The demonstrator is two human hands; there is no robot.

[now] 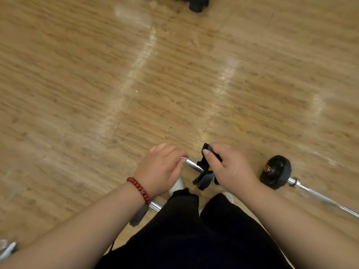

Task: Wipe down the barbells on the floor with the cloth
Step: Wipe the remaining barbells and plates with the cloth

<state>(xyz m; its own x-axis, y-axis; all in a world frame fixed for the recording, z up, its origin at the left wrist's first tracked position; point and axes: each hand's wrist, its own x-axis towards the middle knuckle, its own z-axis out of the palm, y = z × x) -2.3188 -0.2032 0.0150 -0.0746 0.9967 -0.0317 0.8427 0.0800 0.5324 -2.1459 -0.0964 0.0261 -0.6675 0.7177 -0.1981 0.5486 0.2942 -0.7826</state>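
Chrome shows between my hands, low centre of the frame: my left hand [163, 167] curls round the end of a bar [192, 165], and my right hand [229, 167] grips a black clamp [204, 178] on it. Lower right, a second barbell [320, 197] with a black plate [275, 171] lies on the wood floor [174, 74].

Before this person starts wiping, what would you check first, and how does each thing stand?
1. Left hand grips the chrome bar: ok.
2. Right hand holds the black clamp firmly: ok.
3. Clamp is free of the bar: cannot tell, the hand covers where they meet.
4. Cloth is ready in a hand: not ok, no cloth is in view.
5. Second barbell lies on the wooden floor, apart from both hands: ok.
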